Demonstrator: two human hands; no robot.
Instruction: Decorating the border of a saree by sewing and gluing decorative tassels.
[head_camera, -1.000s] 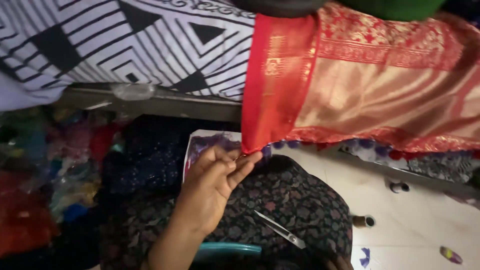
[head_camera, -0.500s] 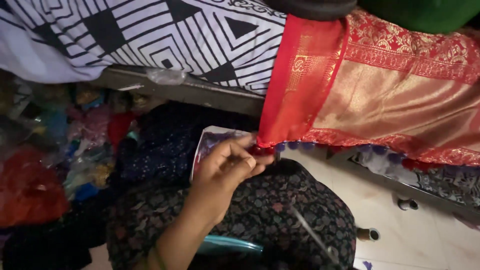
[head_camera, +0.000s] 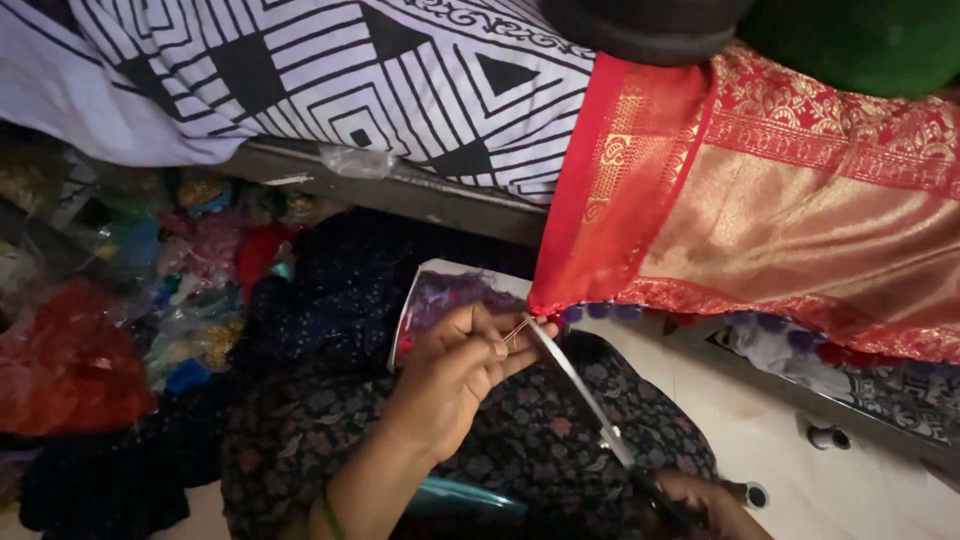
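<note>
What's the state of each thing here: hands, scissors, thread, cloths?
left hand: fingers pinched on thin threads at the cloth's corner
threads: held taut between the fingers
right hand: gripping the scissors' handles, partly out of frame
scissors: blade tips up at the threads; open or closed not clear
red and gold cloth: draped, hanging over the edge
black and white patterned cloth: spread flat

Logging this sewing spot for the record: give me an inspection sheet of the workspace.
Surface: pale floor, lower right.
Job's things: red and gold cloth draped over an edge; scissors with tips at its lower corner.
Clutter: bags of coloured scraps, left.
Hands: left hand pinches threads at the corner; right hand holds the scissor handles.
Cables: nothing seen.
Surroundings: black and white patterned fabric; dark printed clothing on the lap.
</note>
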